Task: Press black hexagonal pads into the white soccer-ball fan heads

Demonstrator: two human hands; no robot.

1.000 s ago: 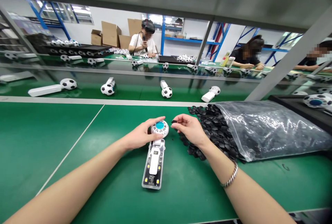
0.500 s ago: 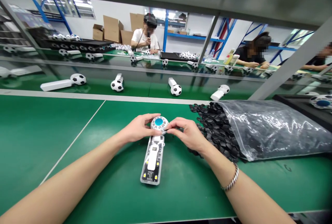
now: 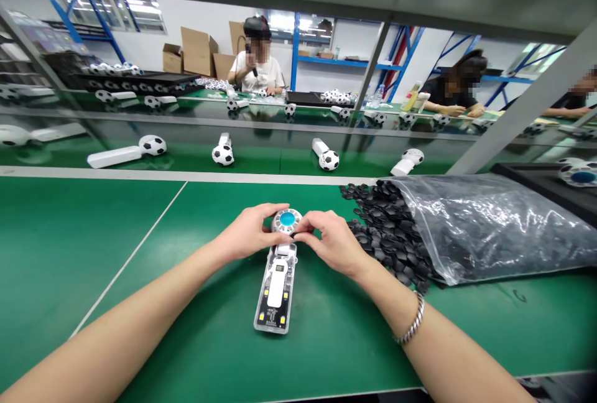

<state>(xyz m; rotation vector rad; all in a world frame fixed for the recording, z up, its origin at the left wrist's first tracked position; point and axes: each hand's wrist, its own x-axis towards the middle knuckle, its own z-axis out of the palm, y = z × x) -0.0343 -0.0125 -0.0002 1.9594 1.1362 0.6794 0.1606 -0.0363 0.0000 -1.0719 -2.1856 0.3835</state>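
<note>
A soccer-ball-headed stick [image 3: 277, 291] lies on the green table, its clear handle pointing toward me and baring a circuit board with small yellow parts. Its round white head has a blue disc [image 3: 288, 219] in the middle, ringed by small slots. My left hand [image 3: 252, 230] is closed round the left side of that head, thumb along the lower edge. At the lower right of the head, my right hand [image 3: 330, 242] pinches a small black piece [image 3: 293, 236], mostly hidden by the fingertips. Beside my right hand lies a heap of flat black pieces [image 3: 396, 238].
The black pieces spill from a clear plastic bag [image 3: 494, 222] on the right. Beyond the table's pale edge, a belt [image 3: 275, 170] carries several white soccer-ball sticks [image 3: 329, 159]. A black tray [image 3: 536, 188] sits behind the bag. People [image 3: 256, 67] work across the line; a slanted post [image 3: 517, 98] stands right.
My right hand has shifted slightly left along the head's lower edge with the black piece. Sticks on the near belt have moved right. The person opposite has raised their head and one hand.
</note>
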